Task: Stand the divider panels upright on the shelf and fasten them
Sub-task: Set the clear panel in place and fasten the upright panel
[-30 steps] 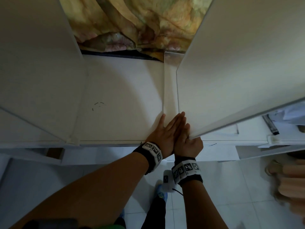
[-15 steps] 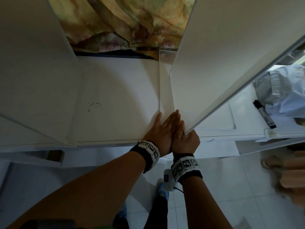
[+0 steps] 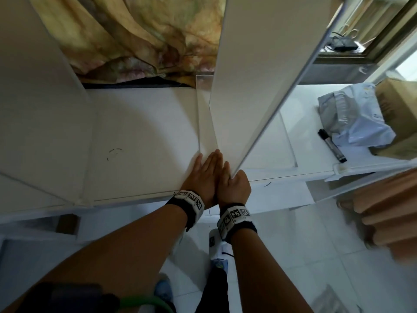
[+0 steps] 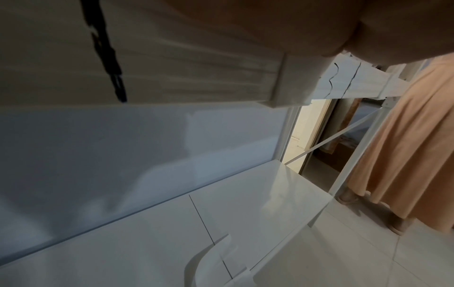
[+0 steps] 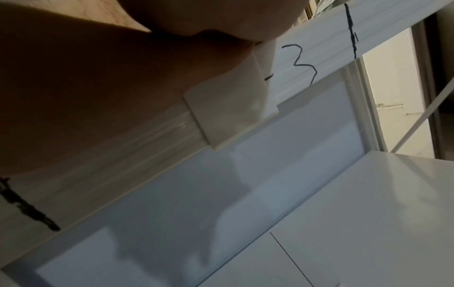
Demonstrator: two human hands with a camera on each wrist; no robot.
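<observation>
Left divider panel [image 3: 33,105]: stood upright on the shelf [image 3: 140,141] at the far left, its lower front corner seated in a small white clip [image 3: 84,201] at the shelf's front edge.
Shelf marking: a faint pen circle [image 3: 115,152] sat on the bare surface between the two panels.
Left hand [image 3: 204,175]: lay flat, palm down, on the shelf near its front edge, the fingers [image 3: 212,160] straight and close together, holding nothing; their tips touched the foot of the right panel.
Right divider panel [image 3: 259,71]: stood upright on the shelf just right of centre, rising out of the top of the head view.
Right hand [image 3: 234,188]: pressed beside the left hand, its fingers curled round the panel's lower front corner.
White connector [image 5: 230,114]: clipped over the shelf's front edge below the right hand in the right wrist view; whether the panel was fully seated in it was hard to tell.
Right side: a black marker [image 3: 330,145] lay on the shelf beside a grey plastic bag [image 3: 352,118], well apart from the hands.
</observation>
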